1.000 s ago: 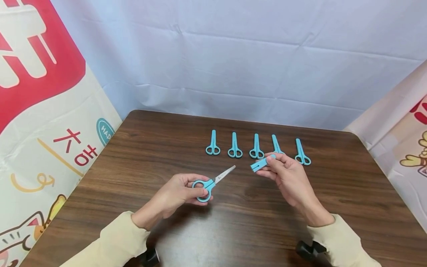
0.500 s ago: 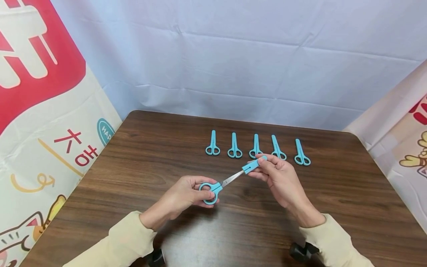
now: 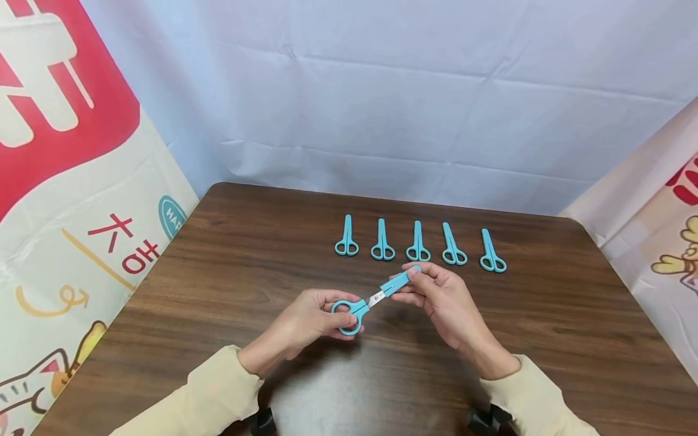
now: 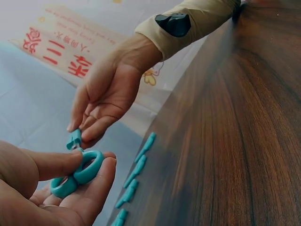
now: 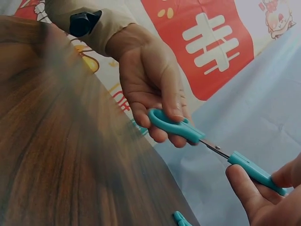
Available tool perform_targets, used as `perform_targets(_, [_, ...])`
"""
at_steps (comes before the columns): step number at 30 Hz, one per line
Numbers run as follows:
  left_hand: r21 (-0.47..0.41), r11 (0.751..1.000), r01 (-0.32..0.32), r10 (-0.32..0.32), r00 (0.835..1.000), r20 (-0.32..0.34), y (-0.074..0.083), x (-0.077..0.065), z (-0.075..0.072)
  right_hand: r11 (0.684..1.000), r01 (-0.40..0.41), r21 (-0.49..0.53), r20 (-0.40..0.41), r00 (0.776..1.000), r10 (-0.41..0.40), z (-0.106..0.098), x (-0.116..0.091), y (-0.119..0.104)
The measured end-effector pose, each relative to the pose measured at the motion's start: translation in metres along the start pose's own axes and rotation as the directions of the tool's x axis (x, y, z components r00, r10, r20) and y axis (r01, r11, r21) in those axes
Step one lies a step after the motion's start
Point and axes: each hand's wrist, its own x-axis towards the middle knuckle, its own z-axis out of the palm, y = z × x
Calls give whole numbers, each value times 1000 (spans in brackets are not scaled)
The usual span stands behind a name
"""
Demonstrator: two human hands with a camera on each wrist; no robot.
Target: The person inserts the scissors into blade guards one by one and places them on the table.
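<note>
My left hand (image 3: 313,321) grips a pair of scissors (image 3: 357,307) by its light blue finger loops, thumb on top. The scissors' blades point up and to the right. Between the thumb and fingers of my right hand (image 3: 444,303) is a light blue blade cover (image 3: 397,282). The cover sits over the blade tips, and a short stretch of bare metal shows between it and the handles. In the right wrist view the same bare metal (image 5: 216,149) appears between handle and cover (image 5: 254,172). Both hands are raised above the table.
Behind my hands, several covered light blue scissors lie in a row on the brown wooden table (image 3: 245,242), loops toward me. The rightmost pair (image 3: 492,251) is slightly angled. A pale cloth (image 3: 382,109) hangs behind the table, with printed cloths at both sides.
The blade cover, first apart from the scissors, now covers much of the blades. My right hand has moved left and down; my left hand has shifted right.
</note>
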Motion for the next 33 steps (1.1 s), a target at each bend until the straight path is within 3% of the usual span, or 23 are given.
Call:
perform_targets(9, [1,1000,-6,6,1000,-9,-2,2,2,1000,-29,2,18,999,29,7,0,8])
perform_targets(25, [35,999,-29,31,999,-44,-4,3,3,998,62,-18,91,994,-60,6,2,6])
perform_targets(33, [54,998,-34,38,997,-73,-7,2,4,998,58,-23,88,995,-56,9,0,5])
